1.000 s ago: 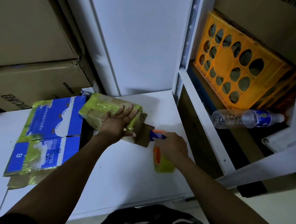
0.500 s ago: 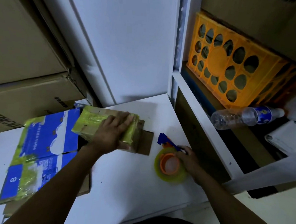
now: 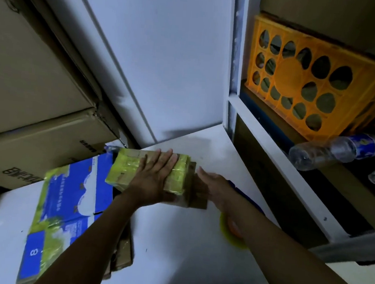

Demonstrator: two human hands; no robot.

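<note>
item: taped parcel (image 3: pixel 126 171), cardboard wrapped in yellow-green tape, on the white table (image 3: pixel 175 240), just beside a flattened blue carton (image 3: pixel 71 200).
left hand (image 3: pixel 155 175): flat on top, fingers straight, pressing down as before.
right hand (image 3: pixel 214 186): has let go of the tape dispenser (image 3: pixel 231 233), which now lies under the forearm; fingers loosely extended, empty, at the parcel's brown end flap (image 3: pixel 198 200).
reading: taping pass likely done; the end flap looks like the next job.

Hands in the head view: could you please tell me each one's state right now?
Left hand: open, flat on the taped parcel.
Right hand: open, holding nothing.
</note>
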